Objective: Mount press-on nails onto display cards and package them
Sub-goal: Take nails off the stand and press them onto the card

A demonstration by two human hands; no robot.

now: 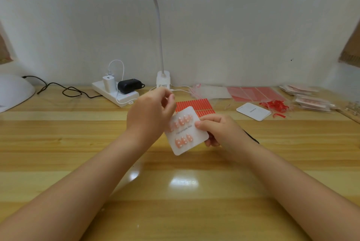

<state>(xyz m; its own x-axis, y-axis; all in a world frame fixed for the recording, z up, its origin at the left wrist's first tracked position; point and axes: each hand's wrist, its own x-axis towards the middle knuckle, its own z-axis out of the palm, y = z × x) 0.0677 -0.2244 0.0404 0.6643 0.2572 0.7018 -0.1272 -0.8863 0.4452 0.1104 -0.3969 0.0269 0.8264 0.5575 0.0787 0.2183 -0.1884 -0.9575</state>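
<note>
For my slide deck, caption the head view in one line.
Right hand holds a nail card above the desk; left hand hovers beside it.

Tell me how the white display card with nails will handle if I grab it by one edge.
Probably stiff: the display card stays flat while the right hand pinches only its right edge. Likely light, since it sits tilted above the table from that pinch. The nails may pop off.

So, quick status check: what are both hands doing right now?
Right hand grips display card; pink nails mounted. Left hand above card, fingers curled, contents unclear. Nothing blocking.
</note>
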